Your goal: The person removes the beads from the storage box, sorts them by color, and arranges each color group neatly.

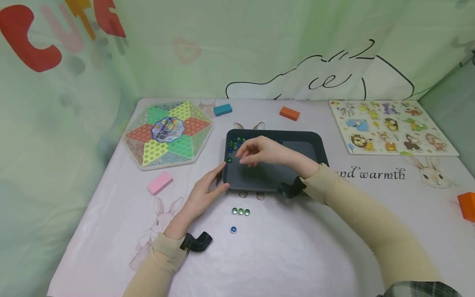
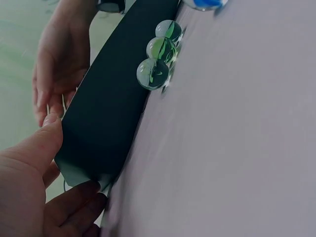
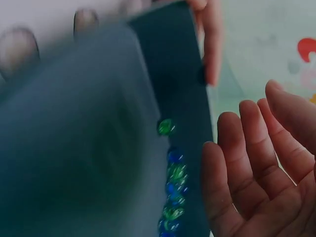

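Observation:
A dark grey tray (image 1: pixel 267 181) stands on the table, with several green and blue marbles (image 1: pixel 237 143) gathered at its far left. One green marble (image 1: pixel 229 160) lies apart, near the left wall. My left hand (image 1: pixel 202 192) touches the tray's near left corner, fingers fairly straight, thumb at the rim. Above the tray hovers my right hand (image 1: pixel 261 150); its fingers (image 3: pixel 232 143) are loosely bent, and I see nothing between them. On the table before the tray, three green marbles (image 1: pixel 241 211) form a row. A blue marble (image 1: pixel 233 229) sits nearer to me.
To the left lies a hexagonal star-patterned board (image 1: pixel 168 136). A pink block (image 1: pixel 160 183) is near my left hand. Behind the tray are a blue block (image 1: pixel 222 109) and an orange block (image 1: pixel 289 113). An animal puzzle board (image 1: pixel 393 128) lies at right, another orange block (image 1: pixel 467 206) at the edge.

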Demonstrator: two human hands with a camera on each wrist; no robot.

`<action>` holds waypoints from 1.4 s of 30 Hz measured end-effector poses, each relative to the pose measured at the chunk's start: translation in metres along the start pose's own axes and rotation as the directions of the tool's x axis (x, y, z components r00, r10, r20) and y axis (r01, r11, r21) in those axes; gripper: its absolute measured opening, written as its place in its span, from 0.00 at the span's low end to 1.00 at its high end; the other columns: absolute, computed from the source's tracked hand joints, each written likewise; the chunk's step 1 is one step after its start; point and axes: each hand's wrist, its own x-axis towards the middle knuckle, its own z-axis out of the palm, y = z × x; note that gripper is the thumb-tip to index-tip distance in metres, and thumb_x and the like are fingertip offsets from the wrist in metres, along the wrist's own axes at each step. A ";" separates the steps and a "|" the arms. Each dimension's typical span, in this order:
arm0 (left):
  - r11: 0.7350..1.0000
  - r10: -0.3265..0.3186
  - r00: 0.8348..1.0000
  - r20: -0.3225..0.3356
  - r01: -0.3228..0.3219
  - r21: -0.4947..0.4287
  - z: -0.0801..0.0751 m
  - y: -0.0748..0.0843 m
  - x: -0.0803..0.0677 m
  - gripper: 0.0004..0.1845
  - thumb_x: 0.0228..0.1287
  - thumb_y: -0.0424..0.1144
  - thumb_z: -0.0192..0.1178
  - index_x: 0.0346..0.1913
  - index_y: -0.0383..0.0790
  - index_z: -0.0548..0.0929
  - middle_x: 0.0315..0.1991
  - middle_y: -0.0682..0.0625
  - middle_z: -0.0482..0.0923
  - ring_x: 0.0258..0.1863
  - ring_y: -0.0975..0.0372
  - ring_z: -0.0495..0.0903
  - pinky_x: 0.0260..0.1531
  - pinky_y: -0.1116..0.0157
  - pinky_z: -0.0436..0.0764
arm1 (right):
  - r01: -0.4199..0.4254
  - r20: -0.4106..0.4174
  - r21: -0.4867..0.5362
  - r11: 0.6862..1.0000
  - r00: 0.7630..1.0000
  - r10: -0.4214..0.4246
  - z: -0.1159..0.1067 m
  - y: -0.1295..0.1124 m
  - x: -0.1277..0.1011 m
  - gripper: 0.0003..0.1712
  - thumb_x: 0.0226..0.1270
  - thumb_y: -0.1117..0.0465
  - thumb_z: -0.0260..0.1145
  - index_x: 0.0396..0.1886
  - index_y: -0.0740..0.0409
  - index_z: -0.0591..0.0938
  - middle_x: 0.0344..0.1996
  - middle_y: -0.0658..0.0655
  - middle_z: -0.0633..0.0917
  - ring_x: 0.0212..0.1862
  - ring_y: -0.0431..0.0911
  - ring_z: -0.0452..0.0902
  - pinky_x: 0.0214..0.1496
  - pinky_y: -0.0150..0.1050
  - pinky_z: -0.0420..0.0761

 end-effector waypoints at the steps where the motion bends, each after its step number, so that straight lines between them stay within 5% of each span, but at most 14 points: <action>1: 1.000 0.004 1.000 0.000 -0.004 0.001 0.000 0.000 0.000 0.33 0.64 0.50 0.56 0.70 0.56 0.58 0.69 0.53 0.60 0.69 0.58 0.59 0.67 0.56 0.59 | -0.007 -0.006 -0.010 1.000 1.000 0.007 0.000 0.002 0.003 0.16 0.63 0.62 0.63 0.48 0.67 0.78 0.36 0.68 0.81 0.35 0.58 0.78 0.41 0.50 0.81; 18: 1.000 0.003 1.000 0.002 -0.003 0.001 -0.001 0.001 -0.001 0.34 0.64 0.50 0.57 0.71 0.57 0.57 0.69 0.53 0.59 0.69 0.58 0.58 0.67 0.56 0.60 | -0.072 -0.058 -0.147 0.987 0.996 0.064 0.005 0.021 0.045 0.13 0.61 0.61 0.65 0.44 0.61 0.81 0.30 0.58 0.84 0.29 0.47 0.78 0.32 0.36 0.80; 42: 1.000 0.019 1.000 -0.010 -0.019 -0.001 0.000 0.001 -0.001 0.32 0.64 0.48 0.56 0.70 0.56 0.59 0.69 0.51 0.61 0.68 0.58 0.60 0.67 0.56 0.60 | -0.078 -0.060 -0.331 0.941 0.996 0.061 0.018 0.022 0.058 0.10 0.59 0.62 0.66 0.40 0.61 0.83 0.26 0.54 0.84 0.23 0.41 0.74 0.25 0.31 0.75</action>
